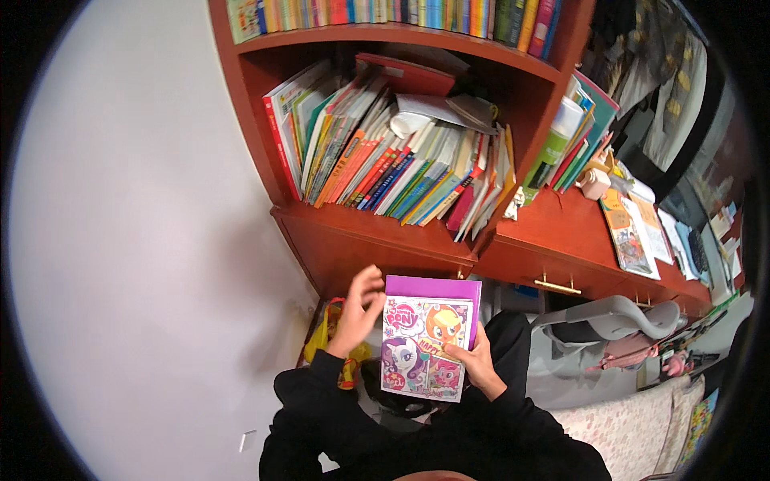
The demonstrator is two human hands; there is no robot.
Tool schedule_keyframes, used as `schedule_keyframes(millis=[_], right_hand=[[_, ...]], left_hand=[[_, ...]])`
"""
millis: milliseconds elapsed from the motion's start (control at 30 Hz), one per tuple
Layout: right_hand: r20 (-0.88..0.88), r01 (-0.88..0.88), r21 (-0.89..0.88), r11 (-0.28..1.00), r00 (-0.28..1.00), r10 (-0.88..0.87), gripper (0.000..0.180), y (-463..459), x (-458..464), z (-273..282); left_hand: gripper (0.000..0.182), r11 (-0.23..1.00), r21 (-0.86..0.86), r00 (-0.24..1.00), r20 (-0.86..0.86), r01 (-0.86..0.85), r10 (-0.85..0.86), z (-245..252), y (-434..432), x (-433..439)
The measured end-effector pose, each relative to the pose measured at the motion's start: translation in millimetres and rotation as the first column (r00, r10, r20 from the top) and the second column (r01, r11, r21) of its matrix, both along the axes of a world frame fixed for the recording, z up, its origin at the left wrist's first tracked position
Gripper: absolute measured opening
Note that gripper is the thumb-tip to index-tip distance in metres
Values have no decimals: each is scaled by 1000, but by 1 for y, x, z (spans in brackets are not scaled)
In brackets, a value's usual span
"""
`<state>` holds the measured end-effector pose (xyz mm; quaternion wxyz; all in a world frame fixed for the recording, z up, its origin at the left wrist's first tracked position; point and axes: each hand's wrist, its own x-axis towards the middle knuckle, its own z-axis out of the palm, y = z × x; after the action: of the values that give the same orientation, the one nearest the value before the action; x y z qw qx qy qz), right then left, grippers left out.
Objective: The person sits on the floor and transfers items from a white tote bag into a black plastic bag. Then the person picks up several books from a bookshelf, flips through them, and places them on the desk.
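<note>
A notebook with cartoon ponies on its cover (pixel 426 361) lies on top of a purple book or folder (pixel 433 287), both upright to my view in front of my lap. My right hand (pixel 476 362) grips them at the right edge, its thumb on the pony cover. At their upper left is my left hand (pixel 361 309), fingers loosely curled and apart, holding nothing; whether its fingertips touch the edge I cannot tell. Beyond the hands, a row of leaning books (pixel 385 174) fills a shelf of the red-brown wooden bookcase (pixel 361 225).
A white wall (pixel 150 210) rises at the left. To the right are a desk (pixel 553 219) with books and a green spray can (pixel 544 159), a grey chair (pixel 601 315) and a bed (pixel 619 427). A yellow bag (pixel 325 333) stands below, left of my left hand.
</note>
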<state>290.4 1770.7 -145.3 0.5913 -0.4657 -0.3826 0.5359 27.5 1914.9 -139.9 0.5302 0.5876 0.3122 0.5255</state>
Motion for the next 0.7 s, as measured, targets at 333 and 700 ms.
schedule_keyframes(millis=[333, 700], right_hand=[[-79, 132, 124, 983, 989, -123, 77, -50, 68, 39], [279, 323, 814, 482, 511, -813, 82, -86, 222, 191]], left_hand=[[40, 770, 638, 837, -410, -21, 362, 194, 28, 52], [40, 578, 814, 646, -471, 56, 601, 235, 60, 85]])
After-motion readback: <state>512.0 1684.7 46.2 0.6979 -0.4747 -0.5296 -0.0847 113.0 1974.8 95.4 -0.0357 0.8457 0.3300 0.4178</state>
